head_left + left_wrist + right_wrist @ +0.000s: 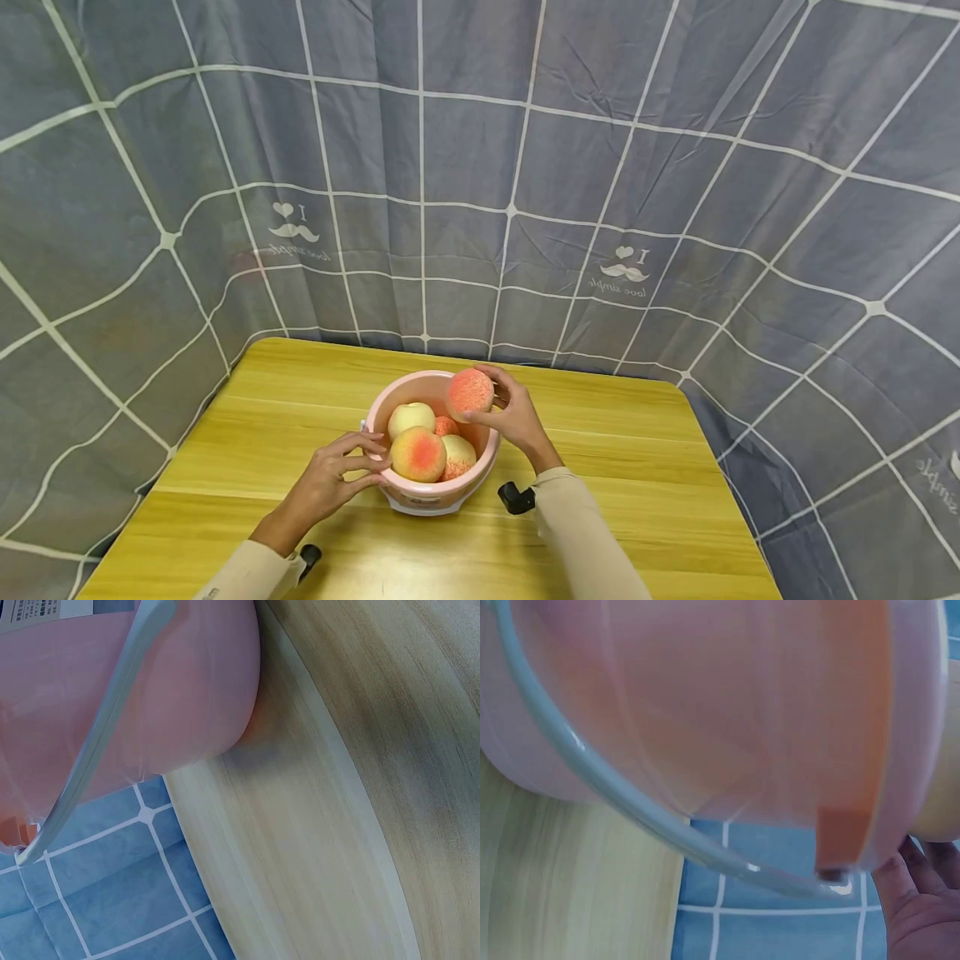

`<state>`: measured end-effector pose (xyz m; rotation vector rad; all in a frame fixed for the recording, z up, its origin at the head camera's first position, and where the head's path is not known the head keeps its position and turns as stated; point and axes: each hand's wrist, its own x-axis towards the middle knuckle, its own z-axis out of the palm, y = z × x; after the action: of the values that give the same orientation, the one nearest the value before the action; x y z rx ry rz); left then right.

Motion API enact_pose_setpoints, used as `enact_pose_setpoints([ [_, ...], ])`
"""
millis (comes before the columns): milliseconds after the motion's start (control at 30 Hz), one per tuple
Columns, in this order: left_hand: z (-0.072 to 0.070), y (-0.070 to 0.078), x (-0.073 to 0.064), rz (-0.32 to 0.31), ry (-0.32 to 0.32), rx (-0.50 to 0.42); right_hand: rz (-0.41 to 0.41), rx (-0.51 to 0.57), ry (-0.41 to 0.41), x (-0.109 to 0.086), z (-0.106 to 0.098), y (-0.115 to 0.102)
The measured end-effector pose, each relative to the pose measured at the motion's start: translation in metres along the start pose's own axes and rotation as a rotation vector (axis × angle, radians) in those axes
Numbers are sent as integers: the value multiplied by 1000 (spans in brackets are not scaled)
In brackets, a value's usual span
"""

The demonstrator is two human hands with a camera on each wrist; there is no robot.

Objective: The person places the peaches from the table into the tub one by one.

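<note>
A pink bucket (424, 492) with a pale handle (112, 712) stands on the table and holds several peaches. Inside lie a pale yellow peach (411, 419), a yellow peach with a red blush (418, 455) near the front, a speckled one (459, 455) beside it and a red one (446, 426) partly hidden behind. My right hand (513, 410) grips a pinkish-red peach (470, 394) over the bucket's back right rim; the right wrist view shows part of that hand by the rim. At the left rim, my left hand (335, 472) holds the bucket's edge with bent fingers.
The wooden table (600, 500) extends around the bucket. A grey curtain (465, 150) with white grid lines hangs behind the table and along both sides. Black wrist mounts (516, 498) sit at both sleeves.
</note>
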<state>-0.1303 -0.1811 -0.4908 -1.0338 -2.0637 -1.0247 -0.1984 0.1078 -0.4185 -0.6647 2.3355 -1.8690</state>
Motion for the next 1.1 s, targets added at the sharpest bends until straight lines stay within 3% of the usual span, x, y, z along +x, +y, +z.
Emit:
enact_pose_setpoints([
  [533, 3, 0, -1, 20, 10, -19, 29, 59, -47, 1, 6, 0],
  [867, 1, 2, 0, -4, -5, -1, 67, -2, -51, -1, 3, 0],
  [1100, 1, 4, 0, -47, -30, 40, 40, -34, -49, -4, 0, 0],
])
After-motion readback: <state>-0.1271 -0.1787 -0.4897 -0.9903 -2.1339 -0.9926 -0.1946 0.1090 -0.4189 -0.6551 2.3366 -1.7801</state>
